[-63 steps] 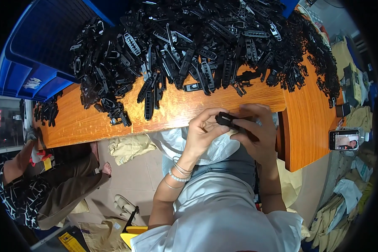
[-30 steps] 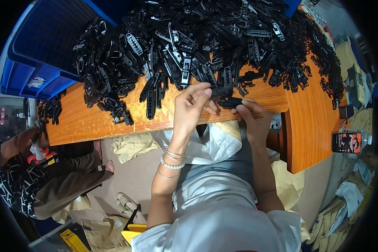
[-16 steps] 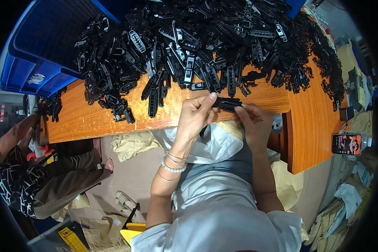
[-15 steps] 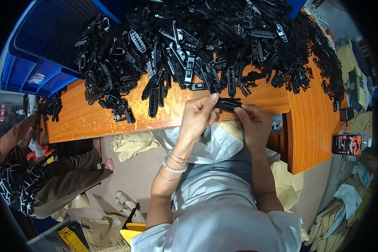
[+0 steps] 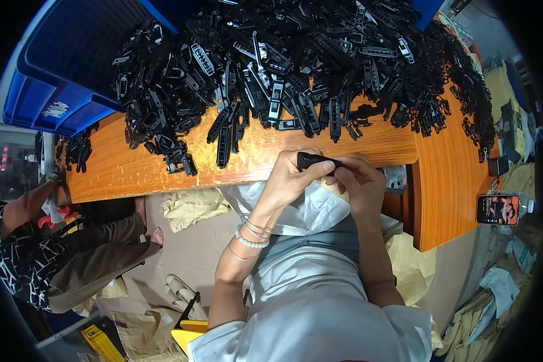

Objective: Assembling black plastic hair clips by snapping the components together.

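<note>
A slim black plastic part is held between my two hands at the table's front edge, above my lap. My left hand is closed round its left end, with the thumb pressed along the near side. The fingers of my right hand pinch the other end, covering most of it. Beyond my hands, a big heap of similar black plastic parts covers the far side of the wooden table. Some pieces in the heap are long and ribbed, others show shiny metal faces.
Blue crates stand at the left. A lit phone is at the right by the table's side wing. At the left sits another person. A white sack lies over my lap; cardboard-coloured bags lie on the floor.
Both hands have come slightly nearer to me. The black part has been turned in my fingers, and my left hand now wraps further round it.
</note>
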A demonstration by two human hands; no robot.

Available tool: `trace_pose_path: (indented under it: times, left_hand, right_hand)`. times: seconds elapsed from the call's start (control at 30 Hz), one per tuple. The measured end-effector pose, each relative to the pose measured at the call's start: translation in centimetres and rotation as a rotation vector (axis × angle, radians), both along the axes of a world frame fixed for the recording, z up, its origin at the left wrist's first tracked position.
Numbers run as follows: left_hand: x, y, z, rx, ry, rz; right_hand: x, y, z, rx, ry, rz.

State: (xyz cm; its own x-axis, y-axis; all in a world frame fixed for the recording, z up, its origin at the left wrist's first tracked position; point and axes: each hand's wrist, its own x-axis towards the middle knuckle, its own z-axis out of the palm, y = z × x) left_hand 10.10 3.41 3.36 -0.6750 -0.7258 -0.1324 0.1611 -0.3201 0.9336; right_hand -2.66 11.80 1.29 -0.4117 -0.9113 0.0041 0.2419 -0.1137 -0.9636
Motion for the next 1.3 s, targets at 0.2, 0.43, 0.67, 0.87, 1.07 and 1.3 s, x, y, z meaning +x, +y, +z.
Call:
trace_pose_path:
  times: [0.2,0.43,0.67,0.87,1.07,1.3]
  left_hand:
    - [-0.6,-5.4,-0.2,-0.907,-0.451,0.515]
    - [-0.1,-6.9,0.5,-0.946,-0.617,0.685]
    - [2.0,-1.7,-0.2,-0.013,-0.095,0.274]
    - [3.2,0.6,-0.2,-0.228,-0.386,0.204]
    - [3.6,1.7,0.7,-0.437,-0.415,0.093]
    - [4.3,1.9,0.4,-0.564,-0.392,0.099]
  right_hand:
    - [-0.6,0.4,-1.0,0.045,-0.047,-0.094]
    - [-0.4,0.4,-1.5,0.047,-0.109,-0.065]
    - [0.2,0.1,-0.6,0.011,-0.013,0.129]
    - [0.8,0.6,-1.0,-0.055,0.194,0.055]
    - [0.6,0.6,-0.8,-0.033,0.269,0.065]
    - [-0.1,-0.5,0.5,-0.046,0.42,0.274]
